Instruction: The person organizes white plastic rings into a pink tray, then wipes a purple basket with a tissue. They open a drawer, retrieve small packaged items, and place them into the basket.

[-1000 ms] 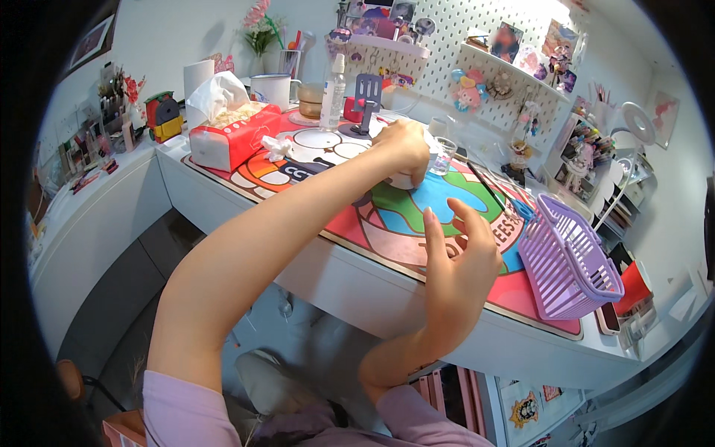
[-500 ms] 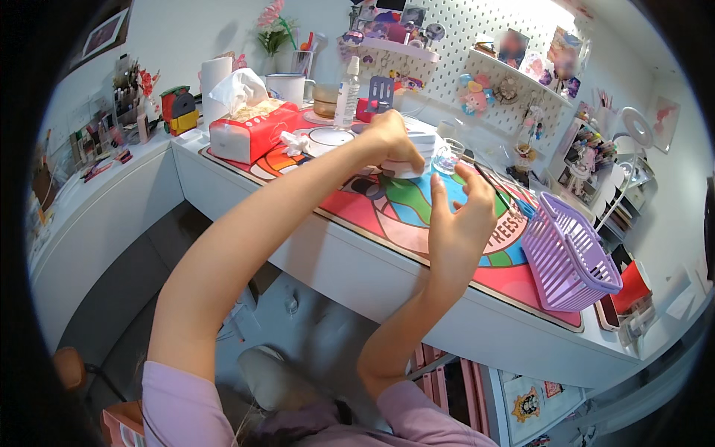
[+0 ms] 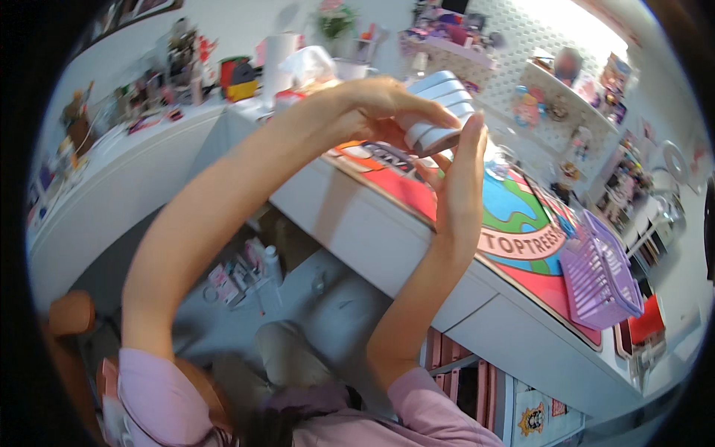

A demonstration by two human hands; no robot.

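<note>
A white layered object, its pale bands stacked and its ends rounded, is tilted in the air above the front of the desk; its exact kind I cannot make out. My left hand grips it from the left, thumb along its near side. At its lower right end my right hand closes on it, fingers raised against the edge and partly hidden. Beneath both hands lies a colourful desk mat. A small clear cup stands just right of my right hand.
A purple basket stands at the mat's right end, with pens and a blue-handled tool beside it. Behind my left forearm are a tissue pack and a white roll. A pegboard with shelves rises behind.
My left hand has lifted the white object off the mat, tilting it. The right hand, apart from it before, has come up against its end. The view has shifted.
</note>
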